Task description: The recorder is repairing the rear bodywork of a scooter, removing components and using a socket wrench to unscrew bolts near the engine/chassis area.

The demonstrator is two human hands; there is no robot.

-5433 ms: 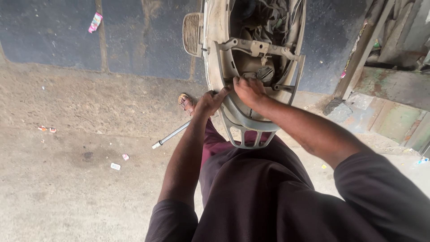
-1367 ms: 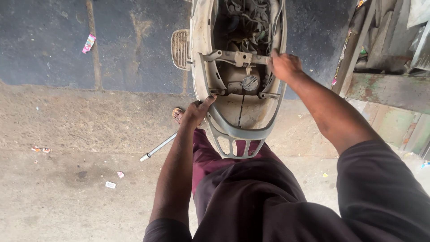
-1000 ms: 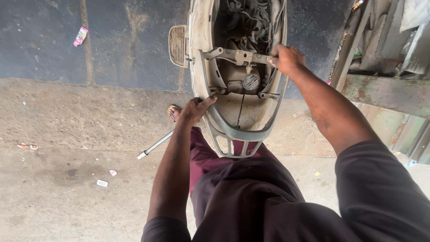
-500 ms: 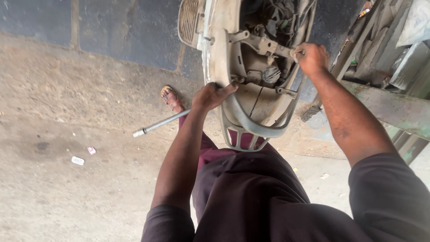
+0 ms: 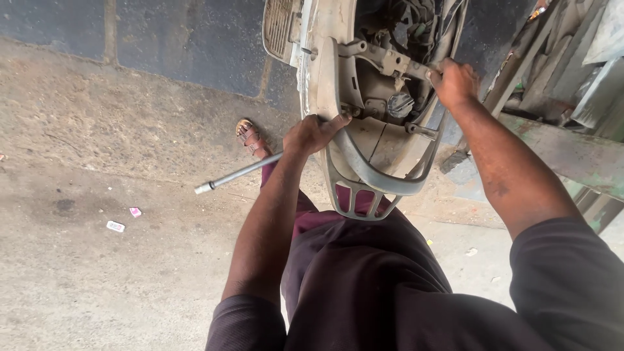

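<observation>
A dirty cream scooter body panel (image 5: 325, 78) stands upright in front of me, with wiring and metal brackets showing inside it. My left hand (image 5: 313, 133) grips the panel's left edge, thumb hooked over the rim, and seems to hold a long steel socket wrench (image 5: 237, 174) that sticks out to the left above the floor. My right hand (image 5: 455, 81) is closed on the right end of a metal bracket (image 5: 383, 58) high on the panel's right side. A grille (image 5: 364, 195) forms the panel's lower end, just above my lap.
Bare concrete floor (image 5: 97, 260) with small scraps of paper (image 5: 116, 225). A dark blue wall (image 5: 162, 32) runs behind. My sandalled foot (image 5: 250, 136) shows left of the panel. Weathered green-painted timber and metal pieces (image 5: 572, 156) are stacked at the right.
My right hand left the panel's centre and went to the bracket at its upper right. The view has swung, so the panel leans more to the right; my left hand stays on the left edge.
</observation>
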